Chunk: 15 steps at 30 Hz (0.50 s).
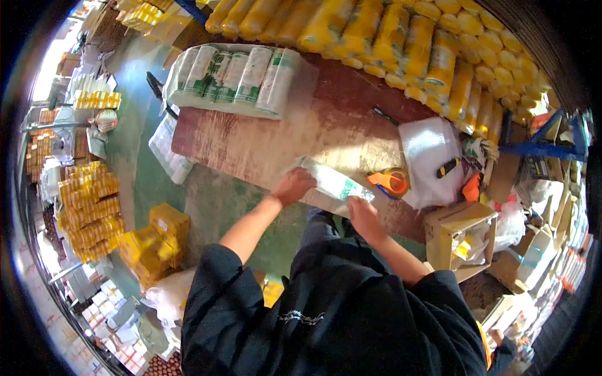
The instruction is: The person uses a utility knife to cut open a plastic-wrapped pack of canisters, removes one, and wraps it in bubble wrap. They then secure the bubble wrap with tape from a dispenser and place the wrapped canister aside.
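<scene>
A white, green-printed packet (337, 182) in shiny clear wrap lies along the near edge of the worn wooden table (238, 139). My left hand (295, 187) is closed on its left end. Fingers of my right hand (365, 216) pinch the lower right end. Right of the packet sits an orange tape dispenser (392, 182). Farther back on the left, a clear bag (233, 78) holds several upright-looking white and green rolls of similar print. A stack of clear plastic bags (429, 160) lies on the right, with a black and yellow cutter (448, 168) on top.
Yellow wrapped rolls (401, 44) are piled along the table's back edge. A dark pen-like object (385, 116) lies near them. An open cardboard box (461, 238) stands at the right corner. Yellow packages (153, 244) sit on the green floor to the left.
</scene>
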{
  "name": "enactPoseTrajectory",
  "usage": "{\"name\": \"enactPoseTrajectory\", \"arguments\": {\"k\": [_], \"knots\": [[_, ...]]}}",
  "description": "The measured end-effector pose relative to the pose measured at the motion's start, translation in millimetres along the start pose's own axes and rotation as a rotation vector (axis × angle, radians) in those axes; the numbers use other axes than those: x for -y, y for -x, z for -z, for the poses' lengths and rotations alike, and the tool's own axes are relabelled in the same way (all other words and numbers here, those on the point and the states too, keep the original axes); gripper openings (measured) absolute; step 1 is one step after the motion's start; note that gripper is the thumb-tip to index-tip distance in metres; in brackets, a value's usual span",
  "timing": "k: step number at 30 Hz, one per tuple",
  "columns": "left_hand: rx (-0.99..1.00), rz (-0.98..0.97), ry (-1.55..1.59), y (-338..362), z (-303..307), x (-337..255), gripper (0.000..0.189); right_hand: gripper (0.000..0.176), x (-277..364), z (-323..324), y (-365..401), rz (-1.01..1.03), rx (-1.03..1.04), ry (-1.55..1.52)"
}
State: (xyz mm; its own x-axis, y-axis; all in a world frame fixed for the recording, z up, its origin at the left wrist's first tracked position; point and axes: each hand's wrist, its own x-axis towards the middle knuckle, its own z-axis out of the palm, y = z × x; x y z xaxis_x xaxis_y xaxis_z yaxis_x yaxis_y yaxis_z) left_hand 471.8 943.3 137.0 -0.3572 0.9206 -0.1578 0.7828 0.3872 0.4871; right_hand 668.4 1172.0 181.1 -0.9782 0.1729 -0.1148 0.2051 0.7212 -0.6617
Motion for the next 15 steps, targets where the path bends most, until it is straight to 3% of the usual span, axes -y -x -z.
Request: {"name": "enactPoseTrajectory", "arguments": {"k": [2, 5, 8, 11, 15], "knots": [[0.050, -0.014, 0.034, -11, 12, 4, 0.017, 0.016, 12, 7, 3, -0.036, -0.128, 0.181], [0.070, -0.006, 0.073, -21, -4, 15, 0.018, 0.010, -54, -30, 22, 0.063, -0.058, 0.235], [0.106, 0.020, 0.066, -30, -38, 33, 0.017, 0.017, -62, -26, 27, -0.073, -0.014, 0.004], [-0.118, -0.112, -0.126, -41, -21, 25, 0.017, 0.024, -91, -51, 35, -0.163, -0.076, -0.131], [-0.021, -0.116, -0.131, -47, -46, 45, 0.015, 0.027, -104, -59, 44, -0.869, 0.116, -0.662]]}}
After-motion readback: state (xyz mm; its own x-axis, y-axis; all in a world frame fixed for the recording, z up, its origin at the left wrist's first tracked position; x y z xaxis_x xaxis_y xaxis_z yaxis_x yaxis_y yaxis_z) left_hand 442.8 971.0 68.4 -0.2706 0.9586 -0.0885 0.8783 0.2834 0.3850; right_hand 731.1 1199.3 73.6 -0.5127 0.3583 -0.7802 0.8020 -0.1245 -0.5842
